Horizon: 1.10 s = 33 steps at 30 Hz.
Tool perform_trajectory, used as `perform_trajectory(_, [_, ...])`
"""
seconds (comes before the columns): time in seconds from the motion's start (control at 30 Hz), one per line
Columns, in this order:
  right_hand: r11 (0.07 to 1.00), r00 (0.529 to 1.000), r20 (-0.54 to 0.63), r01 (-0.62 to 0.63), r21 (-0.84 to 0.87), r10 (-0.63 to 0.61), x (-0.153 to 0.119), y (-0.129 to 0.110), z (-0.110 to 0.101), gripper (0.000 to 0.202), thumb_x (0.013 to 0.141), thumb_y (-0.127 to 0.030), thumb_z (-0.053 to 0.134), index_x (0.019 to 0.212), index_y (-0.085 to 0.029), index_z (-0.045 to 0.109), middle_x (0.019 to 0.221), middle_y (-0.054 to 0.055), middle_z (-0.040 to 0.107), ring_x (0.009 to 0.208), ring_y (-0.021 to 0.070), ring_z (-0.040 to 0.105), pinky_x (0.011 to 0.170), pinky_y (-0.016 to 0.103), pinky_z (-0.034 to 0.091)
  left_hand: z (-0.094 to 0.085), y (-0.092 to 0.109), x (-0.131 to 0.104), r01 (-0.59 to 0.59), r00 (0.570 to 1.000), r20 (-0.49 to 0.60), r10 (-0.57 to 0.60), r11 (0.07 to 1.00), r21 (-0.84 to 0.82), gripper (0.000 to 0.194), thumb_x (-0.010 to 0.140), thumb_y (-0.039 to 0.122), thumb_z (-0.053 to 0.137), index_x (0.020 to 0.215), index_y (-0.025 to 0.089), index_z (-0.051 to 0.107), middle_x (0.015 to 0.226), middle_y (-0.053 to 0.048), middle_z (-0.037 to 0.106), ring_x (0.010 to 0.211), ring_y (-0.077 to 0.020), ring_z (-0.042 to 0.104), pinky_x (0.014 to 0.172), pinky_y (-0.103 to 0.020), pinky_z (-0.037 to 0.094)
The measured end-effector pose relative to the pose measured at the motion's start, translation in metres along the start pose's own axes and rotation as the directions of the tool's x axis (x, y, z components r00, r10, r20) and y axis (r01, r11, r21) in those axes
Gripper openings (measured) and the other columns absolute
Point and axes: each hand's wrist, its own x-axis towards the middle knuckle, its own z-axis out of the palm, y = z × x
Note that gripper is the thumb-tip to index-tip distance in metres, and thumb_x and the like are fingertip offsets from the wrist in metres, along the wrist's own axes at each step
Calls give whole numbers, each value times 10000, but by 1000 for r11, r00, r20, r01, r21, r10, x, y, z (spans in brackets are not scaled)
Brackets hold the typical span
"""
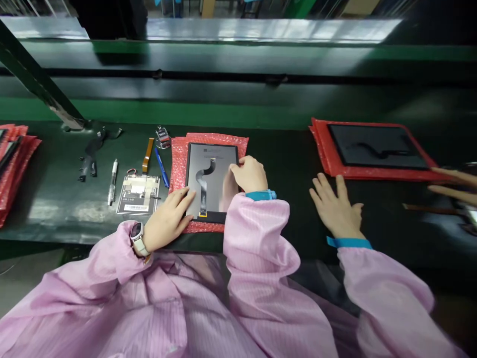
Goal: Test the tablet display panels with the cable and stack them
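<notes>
A tablet display panel (219, 194), dark grey-backed with a black flex cable (203, 181) on it, lies on red bubble wrap (180, 154) in front of me. My left hand (167, 219) rests at its lower left edge, fingers stretched out and fingertips touching it. At the panel's right edge, my right hand (251, 174) is closed, with curled fingers against the rim; the underside of its grip is hidden. To the left lies a small board assembly (137, 194) with an orange flex ribbon (148, 155).
Near the board are a white pen (112, 181), a blue pen (162, 168), a small metal item (163, 137) and black cables (89, 154). Red wrap stacks (17, 174) lie left. At right, a co-worker's hands (337, 206) are beside another panel (372, 144) on red wrap.
</notes>
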Motion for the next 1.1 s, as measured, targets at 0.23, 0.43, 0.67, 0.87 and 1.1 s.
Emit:
perform_trajectory(0.23, [993,979,-199,-59,-102,37,-47,0,-27,655,991,-342,89,1387,-152,576,1447,119,577,1298,206,627,733,328,666,7,-3,-4,11,999,-41,-16,992,-124,584,1046,230,433,1601,211,254,1545,-201,399,1460,-314,393,1195,-549,404])
perform_trajectory(0.43, [964,978,-206,-69,-256,16,-71,1,-46,615,988,-364,171,1337,-158,634,1492,57,554,1438,176,494,775,281,665,6,-6,-6,8,1000,-11,-10,985,-173,653,1030,209,446,1632,247,196,1570,-199,370,1483,-321,365,1197,-573,390])
perform_trajectory(0.67, [906,979,-202,-65,-419,-23,-87,2,-51,615,1013,-549,211,1266,-271,698,1470,-29,576,1503,157,400,925,337,645,7,-8,-8,1,1000,-31,-7,982,-191,686,1008,165,462,1632,263,194,1600,-191,327,1486,-334,345,1202,-585,364])
perform_trajectory(0.87, [899,987,-157,-32,-436,-41,-89,2,-55,594,1007,-534,231,1260,-268,699,1488,-16,560,1528,174,351,1068,397,554,-8,-11,0,34,991,-124,-49,993,-114,364,1024,223,473,1378,171,536,1380,-174,530,1297,-286,521,1084,-465,487])
perform_trajectory(1.1, [873,991,-116,-3,-488,-61,-91,4,-60,523,964,-535,301,1245,-323,689,1512,-29,545,1559,224,261,1245,532,294,-32,-37,57,361,930,-107,-353,814,454,269,1027,319,458,1002,118,633,980,-181,644,977,-332,586,821,-439,495])
